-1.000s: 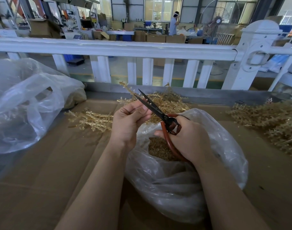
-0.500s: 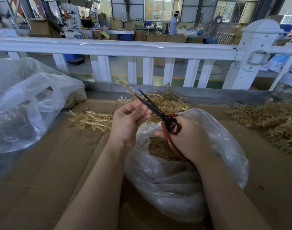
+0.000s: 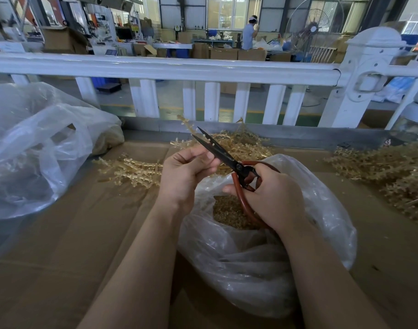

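Over the mouth of the clear bag, this was mid-trim. Left hand pinched a gold plastic sprue between thumb and curled fingers, with the branch end sticking up toward the white railing. Right hand was wrapped through the red loops of the scissors. Blades were parted a little, tips up against the sprue just past the left fingertips. Couldn't tell whether a nub sat between the blades, too small. Cut pieces sat in the bag right under both hands, so offcuts should drop straight in. Judged step: snipping parts off the sprue, one branch at a time. Plenty looked left, going by the uncut heap on the cardboard surface beyond the left hand and another heap off to the right. Next move would call for closing the blades flush at the nub with the left fingertips clear of the edge, then feeding the branch further in. Second bag lay off to the left, well apart from both hands.
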Demonstrator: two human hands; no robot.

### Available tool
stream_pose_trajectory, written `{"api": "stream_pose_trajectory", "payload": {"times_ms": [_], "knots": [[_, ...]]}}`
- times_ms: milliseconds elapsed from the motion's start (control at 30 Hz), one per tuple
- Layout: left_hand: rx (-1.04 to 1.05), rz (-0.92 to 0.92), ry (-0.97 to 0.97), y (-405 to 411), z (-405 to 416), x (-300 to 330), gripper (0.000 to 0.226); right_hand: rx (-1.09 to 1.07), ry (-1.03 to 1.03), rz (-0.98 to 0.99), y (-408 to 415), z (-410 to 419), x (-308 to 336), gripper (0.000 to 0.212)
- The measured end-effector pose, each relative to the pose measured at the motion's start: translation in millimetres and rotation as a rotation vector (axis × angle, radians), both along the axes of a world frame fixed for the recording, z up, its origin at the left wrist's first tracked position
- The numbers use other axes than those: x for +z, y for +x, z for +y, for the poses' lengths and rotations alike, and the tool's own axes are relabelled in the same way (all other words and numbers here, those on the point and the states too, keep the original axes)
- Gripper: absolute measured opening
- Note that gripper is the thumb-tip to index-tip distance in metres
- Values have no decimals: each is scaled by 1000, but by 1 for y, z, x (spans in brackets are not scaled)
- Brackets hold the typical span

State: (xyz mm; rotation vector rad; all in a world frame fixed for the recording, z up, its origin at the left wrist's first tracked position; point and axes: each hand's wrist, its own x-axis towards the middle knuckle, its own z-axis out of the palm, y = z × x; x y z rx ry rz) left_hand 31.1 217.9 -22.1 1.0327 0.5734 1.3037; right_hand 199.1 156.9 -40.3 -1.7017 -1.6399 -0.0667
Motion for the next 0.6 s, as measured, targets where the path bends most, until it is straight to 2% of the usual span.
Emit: {"api": "stream_pose_trajectory", "payload": {"times_ms": [300,467,600], "knots": [[-30,18,19,1,-3,3,12,-59,11,-50,0,1,0,79],[-40,19,11,1,-3,3,16,-32,39,-41,1,2,-2,80],[-51,10,4,1,-3,3,11,-8,67,-17,1,2,-3,79]]}}
